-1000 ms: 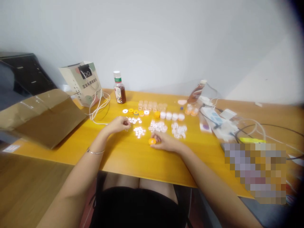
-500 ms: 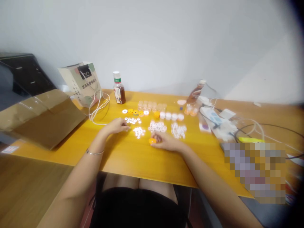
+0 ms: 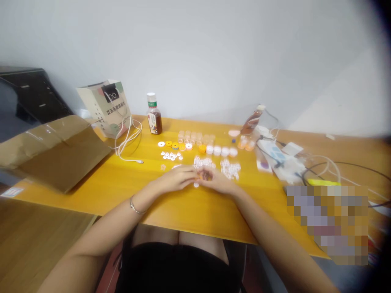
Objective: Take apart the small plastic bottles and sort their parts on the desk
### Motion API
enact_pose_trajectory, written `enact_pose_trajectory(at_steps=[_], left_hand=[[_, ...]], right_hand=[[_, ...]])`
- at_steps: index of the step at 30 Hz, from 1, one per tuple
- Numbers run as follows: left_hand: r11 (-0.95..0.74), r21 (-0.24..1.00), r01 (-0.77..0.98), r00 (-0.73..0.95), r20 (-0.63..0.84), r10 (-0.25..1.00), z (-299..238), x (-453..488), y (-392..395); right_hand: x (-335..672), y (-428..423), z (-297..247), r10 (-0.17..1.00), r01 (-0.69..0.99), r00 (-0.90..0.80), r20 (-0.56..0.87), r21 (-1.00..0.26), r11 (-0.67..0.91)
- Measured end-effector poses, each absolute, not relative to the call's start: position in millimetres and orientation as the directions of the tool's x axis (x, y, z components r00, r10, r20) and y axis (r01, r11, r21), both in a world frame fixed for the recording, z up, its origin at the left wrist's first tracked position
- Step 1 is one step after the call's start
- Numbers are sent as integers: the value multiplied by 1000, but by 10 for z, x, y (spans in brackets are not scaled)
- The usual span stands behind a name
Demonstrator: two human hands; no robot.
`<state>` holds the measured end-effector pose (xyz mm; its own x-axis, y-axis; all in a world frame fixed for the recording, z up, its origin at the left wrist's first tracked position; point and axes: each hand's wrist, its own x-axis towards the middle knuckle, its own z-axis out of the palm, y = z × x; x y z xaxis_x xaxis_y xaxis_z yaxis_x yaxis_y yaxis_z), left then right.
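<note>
My right hand [image 3: 217,181] is closed on a small orange cap [image 3: 200,177], mostly hidden by fingers. My left hand [image 3: 179,178] reaches across to meet it, fingertips together at the cap; what they pinch is hidden. A white round piece [image 3: 196,185] shows just under the joined fingertips; whether it is held or lies on the table I cannot tell. Behind the hands are two heaps of small clear-white rings, a left heap [image 3: 203,162] and a right heap [image 3: 231,169]. Farther left lie several small white pieces [image 3: 171,155].
Across the yellow table [image 3: 195,215] runs a row of white and orange caps [image 3: 217,151], with clear little cups [image 3: 193,137] behind. A drink bottle [image 3: 154,118] stands at the back, another bottle [image 3: 253,120] leans right. Cardboard [image 3: 61,150], a paper bag [image 3: 106,108] and cables [image 3: 130,138] flank left.
My left hand has moved right from near the small white pieces to my right hand, and their fingertips now meet. My right hand keeps the orange cap, nearly in the same place.
</note>
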<state>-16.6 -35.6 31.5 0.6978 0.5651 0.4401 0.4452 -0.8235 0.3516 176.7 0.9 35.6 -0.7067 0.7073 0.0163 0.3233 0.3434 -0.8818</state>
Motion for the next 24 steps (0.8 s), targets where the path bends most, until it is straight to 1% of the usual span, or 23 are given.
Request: enact_pose_trajectory(at_steps=[3,6,8,10,11,13,14,15,17,19,21,24], left_hand=[[-825,339,451,660,496,564,306,-230,-311],[-771,330,545,527,580,621,313,-432,-189],[-676,371,637,339,653,677,320,-639,-74],[-519,439,733,93,692,716,316,-877,54],[-434,474,766,-14,687,726,307,-994,121],[-274,540,796,-172,635,753,280,-1200,253],[-203,541,816,-202,596,777,264,-1281,317],[-140,516,845,-206,557,805,250,-1344,379],[-64,426,902,-169,486,857,229,-1413,488],[-40,359,933,-131,441,888,216,-1420,570],[-34,327,944,-111,414,903,204,-1392,619],[-20,275,961,-86,366,927,176,-1341,638]], right_hand=[[1767,7,360,710,294,-704,27,-899,326],[1785,16,361,743,285,-668,43,-907,309],[1803,24,363,777,314,-627,56,-895,318],[1819,36,364,812,348,-578,76,-877,330],[1826,44,363,828,361,-553,88,-871,333],[1838,64,358,853,374,-509,111,-864,336],[1844,76,355,863,372,-490,124,-865,336],[1851,88,350,872,366,-469,138,-869,334],[1866,115,342,889,345,-426,165,-879,329],[1886,144,338,906,322,-378,191,-890,322],[1910,178,339,924,305,-314,220,-898,318],[1962,242,344,950,281,-171,263,-911,302]])
